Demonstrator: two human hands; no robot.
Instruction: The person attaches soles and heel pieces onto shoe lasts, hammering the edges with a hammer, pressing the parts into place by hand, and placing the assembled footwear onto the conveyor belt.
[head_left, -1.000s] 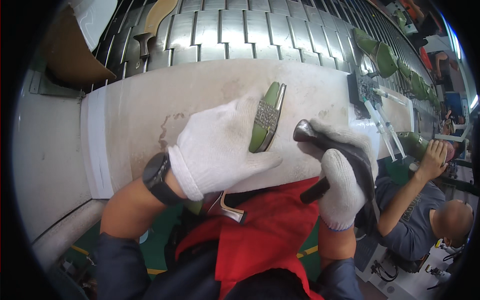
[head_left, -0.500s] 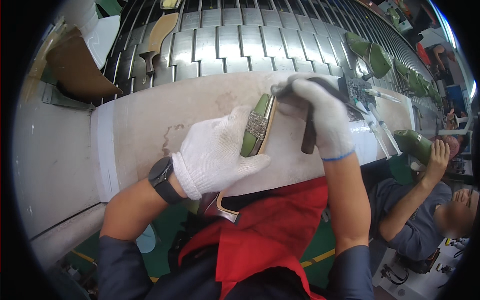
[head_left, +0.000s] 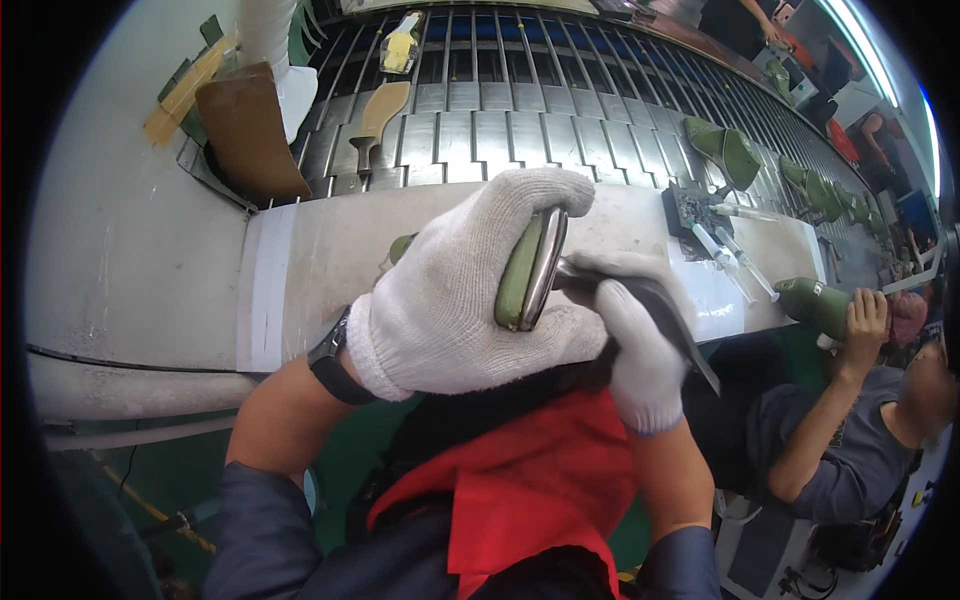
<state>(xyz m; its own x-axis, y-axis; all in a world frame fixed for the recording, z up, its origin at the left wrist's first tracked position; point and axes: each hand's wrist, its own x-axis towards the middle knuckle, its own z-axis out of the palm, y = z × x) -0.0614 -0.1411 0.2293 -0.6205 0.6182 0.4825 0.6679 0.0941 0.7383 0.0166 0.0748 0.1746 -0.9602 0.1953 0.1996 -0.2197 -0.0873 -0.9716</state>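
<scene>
My left hand [head_left: 455, 285], in a white knit glove, is wrapped round a green shoe [head_left: 518, 280] above the worktable. Its silver-edged rim [head_left: 545, 268] is turned to the right, and a bit of green shows behind the glove; most of the shoe is hidden by the fingers. Close on the right, my gloved right hand [head_left: 640, 350] is closed round dark metal pincers [head_left: 660, 310]. Their narrow end points at the silver rim and appears to meet it; the exact contact is hidden. A flat handle sticks out below the fingers.
Beyond the pale worktable [head_left: 335, 250] runs a slatted metal conveyor [head_left: 490, 140] bearing a tan sole with heel [head_left: 380, 112] and several green shoes [head_left: 725, 150]. Syringes [head_left: 745, 265] lie beside a dark block [head_left: 690, 215]. At right, a co-worker's hand [head_left: 865, 325] touches a green shoe.
The shoe has been turned in my left hand, its jewelled band no longer showing and its rim now facing right. My right hand has lowered the pincers and brought them against the shoe's side.
</scene>
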